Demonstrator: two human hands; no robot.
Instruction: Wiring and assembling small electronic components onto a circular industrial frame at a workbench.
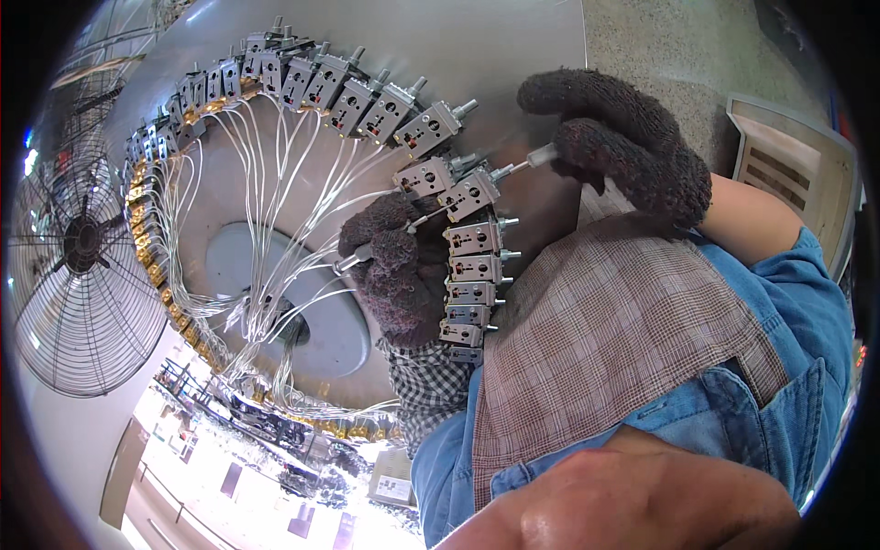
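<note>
My left hand [392, 270], in a dark knitted glove, is closed beside a curved row of grey metal switch boxes. A white wire with a metal end [353, 259] pokes out between its fingers, and a thin pale lead [431, 216] runs from the fingers toward the nearest box. My right hand [632, 147], gloved alike, pinches a slim rod with a pale sleeve [541, 156]. The rod's tip meets or lines up with the threaded shaft of a grey switch box [469, 194]; which of the two I cannot tell. The fingertips partly hide the rod.
More switch boxes [353, 105] stand along the ring's rim, with white wires [275, 211] running to the middle of a grey oval base [344, 344]. A caged fan [82, 243] is at the left. A slotted crate [788, 174] sits on the floor at right.
</note>
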